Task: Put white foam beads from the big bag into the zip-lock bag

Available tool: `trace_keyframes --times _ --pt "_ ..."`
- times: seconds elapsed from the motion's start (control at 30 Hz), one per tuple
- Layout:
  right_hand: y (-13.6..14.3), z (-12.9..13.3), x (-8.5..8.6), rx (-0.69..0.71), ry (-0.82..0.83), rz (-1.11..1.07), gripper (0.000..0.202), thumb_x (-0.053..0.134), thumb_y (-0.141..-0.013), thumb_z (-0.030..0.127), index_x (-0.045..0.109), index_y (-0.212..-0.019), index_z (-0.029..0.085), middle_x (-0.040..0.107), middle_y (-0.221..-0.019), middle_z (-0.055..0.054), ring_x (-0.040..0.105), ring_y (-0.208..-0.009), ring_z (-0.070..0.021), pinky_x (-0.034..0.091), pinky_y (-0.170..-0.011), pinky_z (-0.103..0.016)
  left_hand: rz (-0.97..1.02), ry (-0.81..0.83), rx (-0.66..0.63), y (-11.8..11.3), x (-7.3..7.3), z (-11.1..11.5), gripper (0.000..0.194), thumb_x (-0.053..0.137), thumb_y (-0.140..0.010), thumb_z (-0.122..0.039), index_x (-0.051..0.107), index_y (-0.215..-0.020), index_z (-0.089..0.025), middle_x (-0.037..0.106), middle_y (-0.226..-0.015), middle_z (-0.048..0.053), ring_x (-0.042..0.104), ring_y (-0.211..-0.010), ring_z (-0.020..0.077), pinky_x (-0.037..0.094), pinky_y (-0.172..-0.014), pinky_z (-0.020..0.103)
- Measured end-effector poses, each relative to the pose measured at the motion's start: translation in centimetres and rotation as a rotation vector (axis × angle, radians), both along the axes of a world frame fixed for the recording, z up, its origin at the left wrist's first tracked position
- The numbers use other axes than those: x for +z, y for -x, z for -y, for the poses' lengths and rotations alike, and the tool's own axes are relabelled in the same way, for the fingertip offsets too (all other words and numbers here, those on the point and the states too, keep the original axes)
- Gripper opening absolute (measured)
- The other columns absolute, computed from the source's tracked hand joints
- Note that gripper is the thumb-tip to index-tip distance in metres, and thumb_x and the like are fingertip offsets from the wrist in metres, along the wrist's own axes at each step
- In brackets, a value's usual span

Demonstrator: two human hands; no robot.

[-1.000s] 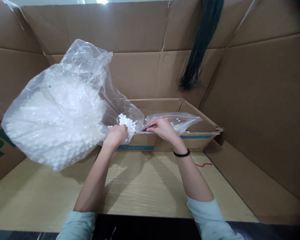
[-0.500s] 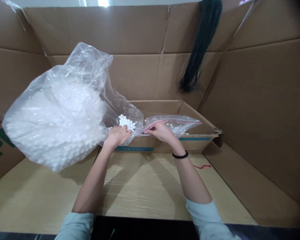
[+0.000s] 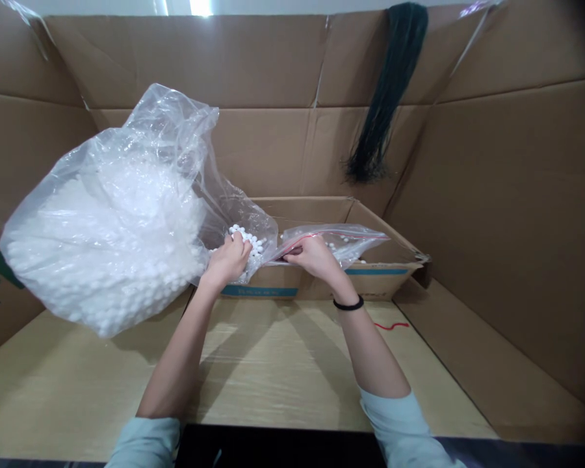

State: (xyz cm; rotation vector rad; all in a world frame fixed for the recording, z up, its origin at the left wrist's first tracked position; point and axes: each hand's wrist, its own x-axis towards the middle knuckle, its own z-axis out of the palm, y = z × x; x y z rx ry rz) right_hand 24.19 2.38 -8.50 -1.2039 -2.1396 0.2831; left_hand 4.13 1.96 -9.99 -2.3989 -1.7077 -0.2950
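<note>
A big clear plastic bag (image 3: pixel 102 227), full of small white balls, leans at the left. Its mouth spreads to the right, where loose white balls (image 3: pixel 257 246) lie on the film. Among these balls is my left hand (image 3: pixel 228 259), fingers curled downward; what its fingertips hold is hidden. My right hand (image 3: pixel 316 260) is closed on the edge of a clear zip bag (image 3: pixel 363 235) with a red seal line. A few white balls show in or behind the zip bag. Both hands are over the front wall of a low cardboard box (image 3: pixel 385 276).
Tall cardboard walls (image 3: pixel 185 58) enclose the back and sides. A bundle of dark green strands (image 3: pixel 390 91) hangs over the back wall. On the wooden table (image 3: pixel 273 364) lies a short red cord (image 3: pixel 391 325), right of my right wrist.
My left hand's fingers have bent and drawn in over the white balls, having lain flatter before. My right hand stays at the zip bag. The view has shifted slightly.
</note>
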Motion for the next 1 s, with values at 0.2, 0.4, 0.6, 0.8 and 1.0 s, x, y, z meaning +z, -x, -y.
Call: trace_keyframes --times 0.2,0.4,0.6,0.8,1.0 --pt "-0.2 -0.1 0.3 -0.043 0.005 -0.059 0.011 0.067 -0.069 0.01 0.074 -0.071 0.018 0.075 -0.075 -0.004 0.068 -0.07 -0.0169 0.05 -0.068 -0.025 0.289 -0.186 0.069 0.0 0.2 -0.4 0.031 0.019 -0.09 -0.016 0.05 -0.092 -0.013 0.052 -0.096 0.017 0.053 -0.087 0.0249 0.041 -0.075 0.036" --pt "-0.4 0.7 1.1 -0.075 0.028 -0.082 0.009 0.067 -0.071 0.013 0.075 -0.074 0.017 0.074 -0.074 -0.004 0.068 -0.069 -0.0161 0.049 -0.064 -0.023 0.895 -0.218 0.112 -0.3 0.9 -0.5 0.041 0.025 -0.091 -0.05 0.042 -0.07 -0.02 0.05 -0.064 0.002 0.048 -0.064 0.0157 0.035 -0.063 0.028" --pt "-1.9 2.9 2.8 -0.017 0.068 -0.122 0.007 0.068 -0.07 0.02 0.075 -0.072 0.019 0.074 -0.074 -0.003 0.068 -0.069 -0.0166 0.05 -0.064 -0.025 1.376 0.229 -0.134 -1.5 1.8 0.1 0.049 0.029 -0.086 -0.06 0.028 -0.056 -0.02 0.024 -0.049 -0.006 0.022 -0.041 0.0061 0.018 -0.042 0.021" --pt "-0.9 5.4 3.8 0.23 0.133 -0.577 0.011 0.073 -0.066 0.028 0.073 -0.071 0.018 0.071 -0.066 -0.002 0.064 -0.058 -0.0133 0.053 -0.056 -0.026 1.61 0.592 -0.347 -2.9 2.4 1.2 0.052 0.035 -0.083 -0.063 0.026 -0.056 -0.02 0.016 -0.047 -0.009 0.012 -0.038 0.0028 0.009 -0.038 0.017" --pt "2.9 3.7 1.6 0.059 -0.122 -0.851 0.008 0.068 -0.071 0.025 0.07 -0.075 0.017 0.072 -0.075 -0.002 0.067 -0.068 -0.0139 0.056 -0.067 -0.027 1.53 0.565 -0.365 -3.7 2.3 2.2 0.05 0.039 -0.083 -0.059 0.031 -0.056 -0.018 0.018 -0.048 -0.009 0.016 -0.039 0.003 0.013 -0.038 0.017"
